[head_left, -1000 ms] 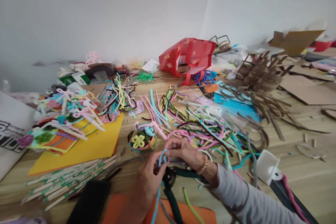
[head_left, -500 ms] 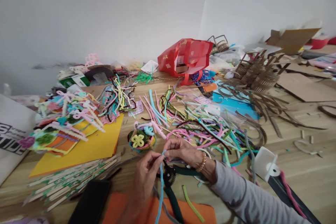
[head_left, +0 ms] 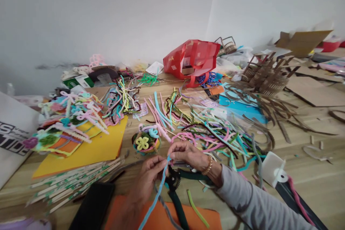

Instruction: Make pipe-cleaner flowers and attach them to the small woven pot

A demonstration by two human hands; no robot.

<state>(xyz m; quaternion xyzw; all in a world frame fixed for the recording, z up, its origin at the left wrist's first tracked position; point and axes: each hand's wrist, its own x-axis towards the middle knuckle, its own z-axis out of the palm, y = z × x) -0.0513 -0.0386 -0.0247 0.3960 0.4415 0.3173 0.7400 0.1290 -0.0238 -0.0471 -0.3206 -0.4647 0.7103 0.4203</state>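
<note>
Left hand (head_left: pixel 147 179) and right hand (head_left: pixel 188 154) both bare. Right forearm covered by a long grey sleeve (head_left: pixel 250 201), plain, soft-looking fabric, no markings visible, its cuff (head_left: pixel 221 174) ending just above the wrist. Right wrist carries one gold-toned beaded bracelet (head_left: pixel 207 168), round beads on a single strand. Left forearm runs off the lower frame edge; detail there is unclear.
</note>
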